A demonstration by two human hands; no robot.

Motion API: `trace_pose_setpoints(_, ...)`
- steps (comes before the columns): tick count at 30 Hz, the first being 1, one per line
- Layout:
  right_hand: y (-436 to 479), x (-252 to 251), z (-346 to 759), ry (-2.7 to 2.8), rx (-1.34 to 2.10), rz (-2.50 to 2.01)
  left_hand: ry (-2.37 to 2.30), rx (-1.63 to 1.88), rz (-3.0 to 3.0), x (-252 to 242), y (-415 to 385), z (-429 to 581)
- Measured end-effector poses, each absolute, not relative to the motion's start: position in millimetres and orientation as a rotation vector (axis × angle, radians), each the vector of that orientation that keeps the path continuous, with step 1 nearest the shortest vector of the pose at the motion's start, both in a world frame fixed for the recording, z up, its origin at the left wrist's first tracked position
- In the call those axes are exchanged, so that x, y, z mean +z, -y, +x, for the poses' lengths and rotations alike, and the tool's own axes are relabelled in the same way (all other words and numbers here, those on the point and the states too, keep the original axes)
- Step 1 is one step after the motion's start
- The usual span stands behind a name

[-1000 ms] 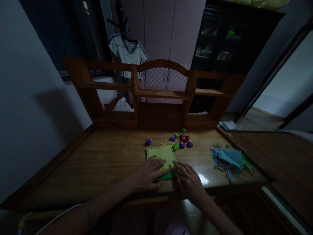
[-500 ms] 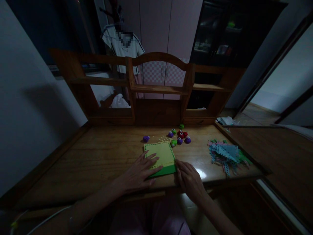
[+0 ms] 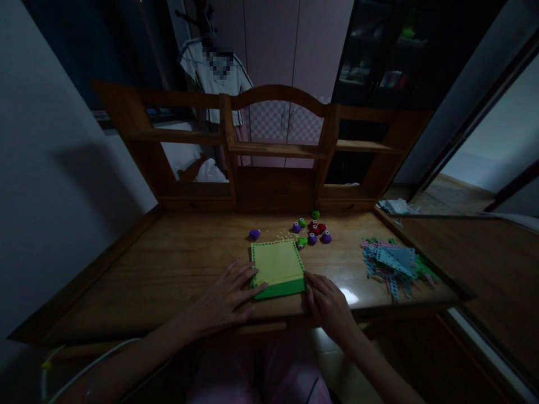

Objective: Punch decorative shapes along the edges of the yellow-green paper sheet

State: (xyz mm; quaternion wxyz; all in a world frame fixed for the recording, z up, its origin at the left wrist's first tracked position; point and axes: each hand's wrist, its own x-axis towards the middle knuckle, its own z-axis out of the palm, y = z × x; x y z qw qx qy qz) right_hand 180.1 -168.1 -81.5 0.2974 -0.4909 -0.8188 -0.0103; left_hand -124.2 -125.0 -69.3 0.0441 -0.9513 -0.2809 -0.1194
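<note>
A yellow-green sheet with a punched dotted border (image 3: 277,262) lies on top of a darker green sheet (image 3: 281,288) near the front of the wooden desk (image 3: 168,269). My left hand (image 3: 225,294) lies flat and open on the desk, its fingertips touching the sheets' left edge. My right hand (image 3: 329,303) rests palm down with fingers spread, its fingertips at the sheets' lower right corner. Neither hand holds anything.
Small purple, red and green craft punches (image 3: 312,231) and paper bits sit behind the sheets; one purple punch (image 3: 254,233) lies apart to the left. A pile of blue, pink and green punched strips (image 3: 393,264) lies at the right. A wooden shelf hutch (image 3: 275,151) stands at the back.
Both hands slid back off the yellow-green sheet toward the desk's front edge; the left now touches only its left edge and the right its corner. The sheets lie flatter and squarer.
</note>
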Motion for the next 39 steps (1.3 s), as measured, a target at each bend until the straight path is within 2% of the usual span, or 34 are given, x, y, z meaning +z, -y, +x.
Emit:
trace_pose_setpoints(9, 169, -83, 182, 2.197, -0.037, -1.323, 1.046, -0.424, -2.961, -66, 140, -132)
trace_pose_setpoints(15, 166, -86, 181, 2.206, -0.081, -1.329, 1.603, -0.902, -2.856, -68, 136, -125)
trace_pose_setpoints(19, 165, -85, 179, 2.195, -0.101, -1.391, 1.536, -1.108, -2.818, -59, 119, -105)
trace_pose_setpoints(26, 172, -73, 164, 2.349, -0.184, -1.161, 0.860, -0.671, -2.976, -44, 134, -81)
trace_pose_setpoints(31, 174, -75, 145, 2.501, -0.081, -1.110, 0.903, -0.495, -2.912, -53, 148, -86)
trace_pose_setpoints(39, 172, -86, 140, 2.454, -0.040, -1.166, 1.065, -0.460, -2.800, -58, 155, -111)
